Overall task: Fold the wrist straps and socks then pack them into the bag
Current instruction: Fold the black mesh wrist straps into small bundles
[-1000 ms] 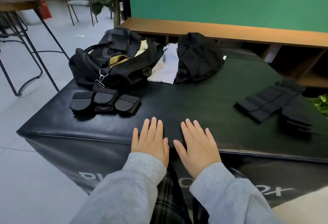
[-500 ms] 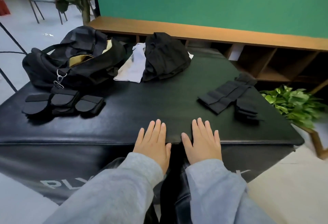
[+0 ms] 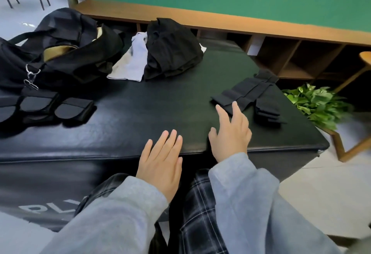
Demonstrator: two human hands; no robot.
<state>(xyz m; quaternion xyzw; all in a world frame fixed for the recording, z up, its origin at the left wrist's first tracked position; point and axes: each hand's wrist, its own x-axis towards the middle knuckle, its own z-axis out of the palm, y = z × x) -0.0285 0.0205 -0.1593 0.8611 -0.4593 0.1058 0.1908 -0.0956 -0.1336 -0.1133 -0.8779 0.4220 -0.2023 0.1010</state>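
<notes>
Two bare hands empty: right hand (image 3: 230,133), fingers spread, nearing black fabric socks (image 3: 246,96) at centre right; left hand (image 3: 160,159) flat, lower centre; best pinched at near edge, folded flat.

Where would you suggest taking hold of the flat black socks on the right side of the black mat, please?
Pinch the near end of the black socks, coming from the front with the right hand. They lie flat, stretched diagonally toward the far right corner, and that end lies nearest the right hand's open fingers. The folded stack beside them leaves that end free.
</notes>
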